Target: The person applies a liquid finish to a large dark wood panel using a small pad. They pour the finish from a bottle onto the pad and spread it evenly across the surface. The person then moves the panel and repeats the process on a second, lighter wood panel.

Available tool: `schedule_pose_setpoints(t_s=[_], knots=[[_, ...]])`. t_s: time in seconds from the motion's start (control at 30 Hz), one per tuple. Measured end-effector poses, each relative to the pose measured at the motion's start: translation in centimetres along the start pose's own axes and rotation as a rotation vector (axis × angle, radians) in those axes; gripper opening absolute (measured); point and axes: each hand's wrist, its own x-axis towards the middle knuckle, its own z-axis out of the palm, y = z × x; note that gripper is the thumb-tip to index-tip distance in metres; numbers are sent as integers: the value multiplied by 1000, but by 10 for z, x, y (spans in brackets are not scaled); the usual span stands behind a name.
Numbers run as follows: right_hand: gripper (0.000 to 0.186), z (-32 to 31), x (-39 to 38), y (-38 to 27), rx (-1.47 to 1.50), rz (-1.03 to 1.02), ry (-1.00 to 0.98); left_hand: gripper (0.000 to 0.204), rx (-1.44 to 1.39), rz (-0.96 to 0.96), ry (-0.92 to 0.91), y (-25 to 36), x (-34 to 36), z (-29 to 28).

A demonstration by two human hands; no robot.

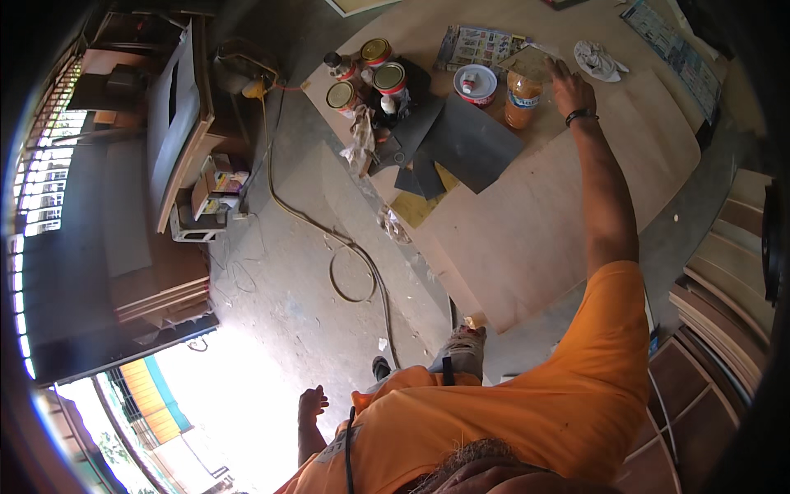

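My right hand (570, 92), with a dark band at the wrist, reaches over the far side of the board-topped table (535, 222). Its fingers pinch the corner of a small flat tan piece (525, 62); its kind cannot be made out. The piece covers the top of a labelled plastic bottle (521, 105) of orange-brown liquid. Left of the bottle stands a round tin (475, 85) with a white lid and a small item on it. Down by my left side, my left hand (312, 403) hangs over the floor, its fingers loosely bent and apart, nothing visible in it.
Several paint tins (388, 78) and dark sandpaper sheets (473, 144) lie at the table's left. A crumpled white cloth (599, 61) and newspaper (675, 58) lie at the far right. A hose (309, 218) crosses the floor. Boards (732, 263) stand stacked at right.
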Motion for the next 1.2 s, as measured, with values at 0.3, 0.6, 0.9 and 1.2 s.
schedule_pose_setpoints(t_s=[0.3,0.6,0.9,1.2], knots=[[69,-133,84,-54,182,292,283,35,-99,-116,-53,-69,-5,-11],[54,-177,-36,-211,894,304,39,27,-179,-146,-146,-142,51,-19],[47,-118,-301,-385,974,582,-598,38,-77,-94,-414,-266,243,-38],[47,-46,-450,-677,1014,926,-576,10,777,699,-118,-340,602,-271]])
